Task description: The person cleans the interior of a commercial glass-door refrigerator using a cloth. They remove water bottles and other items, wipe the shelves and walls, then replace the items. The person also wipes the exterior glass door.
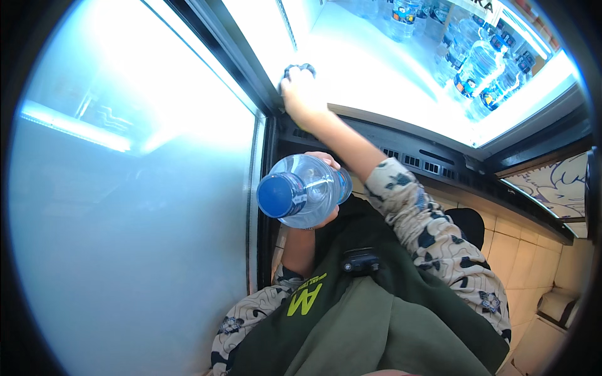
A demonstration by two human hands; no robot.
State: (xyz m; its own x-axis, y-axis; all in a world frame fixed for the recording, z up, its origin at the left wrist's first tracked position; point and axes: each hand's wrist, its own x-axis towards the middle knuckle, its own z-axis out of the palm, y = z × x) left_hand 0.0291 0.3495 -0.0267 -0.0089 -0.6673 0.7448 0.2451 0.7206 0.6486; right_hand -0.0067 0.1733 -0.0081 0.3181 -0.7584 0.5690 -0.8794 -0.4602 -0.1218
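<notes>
My left hand grips a clear plastic water bottle around its body, in front of my apron. The bottle tilts with its blue cap towards the camera, and it hides most of the palm. My right hand reaches into the lit display cooler, with its fingers closed over a dark crumpled cloth. That cloth is at the cooler's left inner side, close to the door frame. Glare washes out the cooler floor around it, so whether the cloth touches the surface is hard to tell.
At left stands the cooler's glass door, swung out beside me. Several large water bottles stand at the right inside the cooler, and smaller bottles farther back. A black vented sill runs below the opening, above floor tiles.
</notes>
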